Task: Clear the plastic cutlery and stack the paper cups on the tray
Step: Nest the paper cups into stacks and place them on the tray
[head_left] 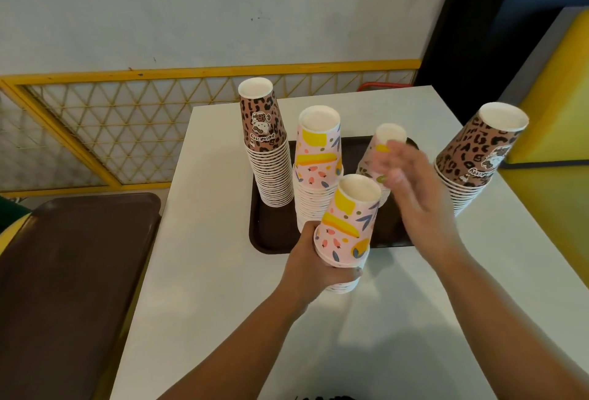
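A dark brown tray point(274, 233) lies on the white table. On it stand a tall leopard-print cup stack point(267, 150), upside down, a pink patterned stack point(315, 163) and a shorter pink stack point(381, 147) behind my right hand. My left hand point(310, 267) grips a short stack of pink patterned cups point(345, 227), held upside down just above the tray's front edge. Blurred, my right hand point(414, 189) hovers with fingers spread beside the short pink stack, holding nothing. Another leopard-print stack point(475, 157) stands on the table right of the tray. No plastic cutlery shows.
The white table point(207, 272) has bare surface in front of the tray. A second brown tray point(63, 272) lies on a lower surface at the left. A yellow lattice rail point(127, 125) runs behind, and a yellow panel point(554, 106) stands at the right.
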The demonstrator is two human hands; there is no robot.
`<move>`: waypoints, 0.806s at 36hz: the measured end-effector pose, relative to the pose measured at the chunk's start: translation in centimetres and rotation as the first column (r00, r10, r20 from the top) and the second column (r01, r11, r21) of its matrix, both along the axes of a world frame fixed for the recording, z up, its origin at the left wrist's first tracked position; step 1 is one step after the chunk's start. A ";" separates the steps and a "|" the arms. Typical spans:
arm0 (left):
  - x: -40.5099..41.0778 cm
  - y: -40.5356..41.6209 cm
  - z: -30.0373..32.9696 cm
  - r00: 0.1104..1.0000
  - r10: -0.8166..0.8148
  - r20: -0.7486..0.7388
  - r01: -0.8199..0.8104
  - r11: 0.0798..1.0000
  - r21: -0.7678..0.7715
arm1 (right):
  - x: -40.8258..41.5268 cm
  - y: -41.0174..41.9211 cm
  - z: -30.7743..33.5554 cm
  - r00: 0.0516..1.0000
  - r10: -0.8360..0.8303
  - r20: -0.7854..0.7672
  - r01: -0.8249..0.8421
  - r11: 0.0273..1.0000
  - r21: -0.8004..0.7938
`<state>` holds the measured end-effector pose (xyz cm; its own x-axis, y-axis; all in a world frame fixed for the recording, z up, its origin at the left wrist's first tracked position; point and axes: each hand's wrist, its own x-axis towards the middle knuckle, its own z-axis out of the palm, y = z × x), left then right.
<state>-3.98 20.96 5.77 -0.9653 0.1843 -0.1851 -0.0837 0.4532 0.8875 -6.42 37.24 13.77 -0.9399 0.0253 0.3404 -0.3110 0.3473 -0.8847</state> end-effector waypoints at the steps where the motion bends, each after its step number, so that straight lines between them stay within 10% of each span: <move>1: 0.1 0.1 0.1 1.000 0.015 -0.002 -0.015 1.000 0.018 | 0.7 -0.1 -0.2 0.995 0.074 0.068 -0.077 0.996 0.034; 6: 0.5 0.7 0.5 0.999 0.042 -0.001 -0.042 0.994 0.097 | 2.3 -0.8 -1.2 0.942 0.147 0.302 -0.193 0.973 0.130; 29: 0.8 0.3 0.7 0.996 0.055 0.069 -0.065 0.987 0.149 | 0.5 0.0 0.1 0.978 0.020 0.209 -0.043 0.993 0.108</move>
<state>-3.13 21.23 6.45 -0.9624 0.1568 -0.2217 -0.1658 0.3073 0.9371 -5.94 37.23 13.90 -0.9900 -0.0327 0.1371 -0.1375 0.4403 -0.8873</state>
